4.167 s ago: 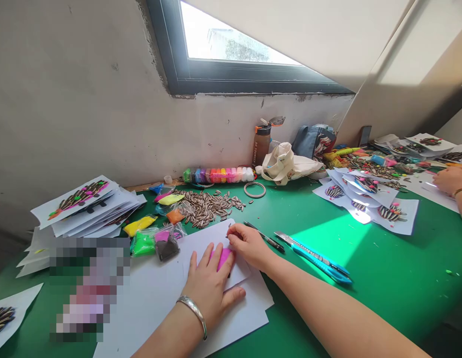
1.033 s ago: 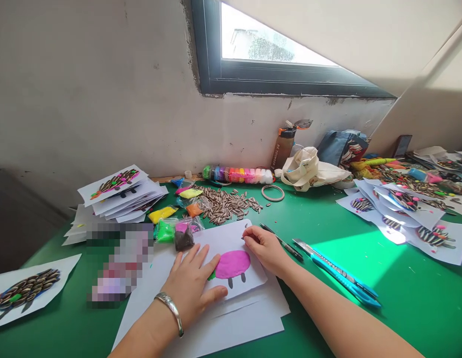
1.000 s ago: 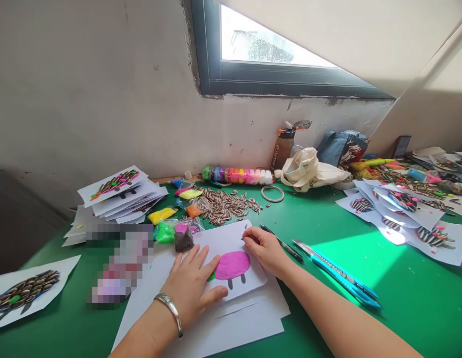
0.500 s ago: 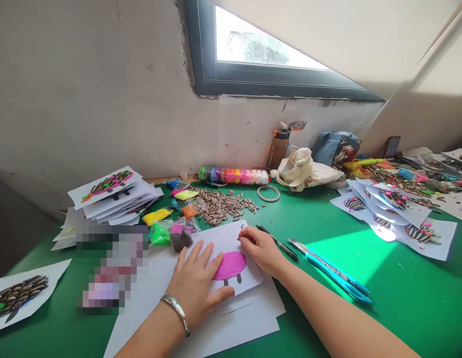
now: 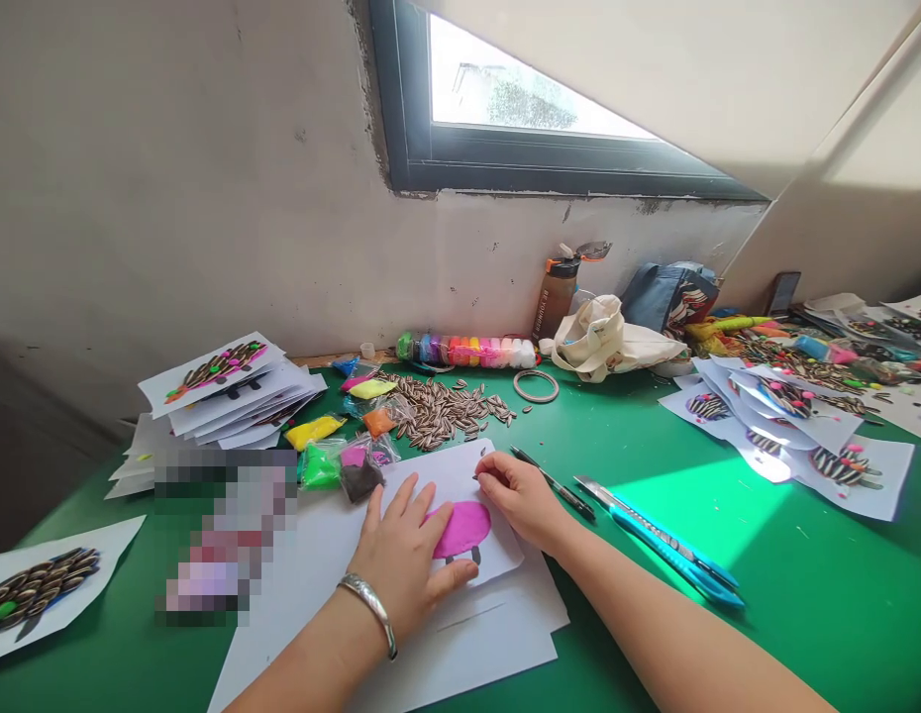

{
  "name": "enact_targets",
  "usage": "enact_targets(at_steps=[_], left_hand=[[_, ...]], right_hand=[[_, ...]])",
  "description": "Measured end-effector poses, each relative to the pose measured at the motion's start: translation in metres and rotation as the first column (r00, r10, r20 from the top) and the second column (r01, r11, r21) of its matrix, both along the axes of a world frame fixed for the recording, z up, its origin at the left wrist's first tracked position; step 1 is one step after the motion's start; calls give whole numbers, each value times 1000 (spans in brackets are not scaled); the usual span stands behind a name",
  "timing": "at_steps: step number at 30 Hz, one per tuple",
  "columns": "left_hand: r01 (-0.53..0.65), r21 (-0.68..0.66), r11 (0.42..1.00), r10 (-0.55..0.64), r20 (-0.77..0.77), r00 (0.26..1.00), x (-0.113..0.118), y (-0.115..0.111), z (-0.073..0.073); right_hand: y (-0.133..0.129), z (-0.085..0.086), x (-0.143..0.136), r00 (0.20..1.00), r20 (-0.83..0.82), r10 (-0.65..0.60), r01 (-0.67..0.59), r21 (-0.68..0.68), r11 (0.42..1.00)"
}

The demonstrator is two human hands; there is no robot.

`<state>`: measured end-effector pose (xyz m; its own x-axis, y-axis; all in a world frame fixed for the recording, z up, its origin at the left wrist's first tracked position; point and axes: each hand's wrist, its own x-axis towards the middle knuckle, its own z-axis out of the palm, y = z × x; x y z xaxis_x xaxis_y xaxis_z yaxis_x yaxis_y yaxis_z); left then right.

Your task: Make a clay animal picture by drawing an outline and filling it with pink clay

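A white card lies on larger white sheets and bears a flat pink clay oval with small dark leg shapes below it. Spread over the card's left part, my left hand wears a silver bangle and touches the oval's left edge. My right hand rests at the card's upper right, its thumb and index finger pinched on a tiny dark piece. Another small dark piece lies just above those fingertips.
Bagged coloured clay and a seed pile lie behind the card. To the right are a pen and a blue cutter. Stacked seed pictures stand left, more pictures right. A bottle is by the wall.
My left hand has slid slightly to the right over the card, covering more of the oval's left side. My right hand stays almost where it was.
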<state>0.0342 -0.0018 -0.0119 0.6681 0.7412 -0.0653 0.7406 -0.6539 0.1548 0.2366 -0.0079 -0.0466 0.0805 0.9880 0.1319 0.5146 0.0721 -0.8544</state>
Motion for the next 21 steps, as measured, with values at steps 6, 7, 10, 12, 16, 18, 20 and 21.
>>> enact_targets(at_steps=[6, 7, 10, 12, 16, 18, 20, 21], left_hand=[[-7, -22, 1000, 6, -30, 1000, 7, 1, 4], [-4, -19, 1000, 3, -33, 999, 8, 1, 4], [16, -22, 1000, -17, -26, 1000, 12, 2, 4], [33, -48, 998, -34, -26, 999, 16, 3, 3], [44, -83, 996, -47, -34, 998, 21, 5, 4], [42, -87, 995, -45, -35, 998, 22, 4, 5], [33, -93, 995, -37, -42, 998, 24, 3, 5], [25, -94, 995, -30, -47, 998, 25, 2, 5]], right_hand=[[0, 0, 0, 1000, -2, -1, 1, 1, 1000], [0, 0, 0, 1000, -2, -2, 2, 0, 1000], [0, 1, 0, 1000, -3, 2, -2, -1, 1000], [0, 2, 0, 1000, -3, 5, -5, 2, 1000], [-1, 3, 0, 1000, -10, 0, 0, 5, 1000], [-1, 3, -1, 1000, -11, -4, 4, 5, 1000], [-1, 3, -1, 1000, -12, -4, 5, 7, 1000], [-1, 3, -1, 1000, -13, -3, 3, 8, 1000]])
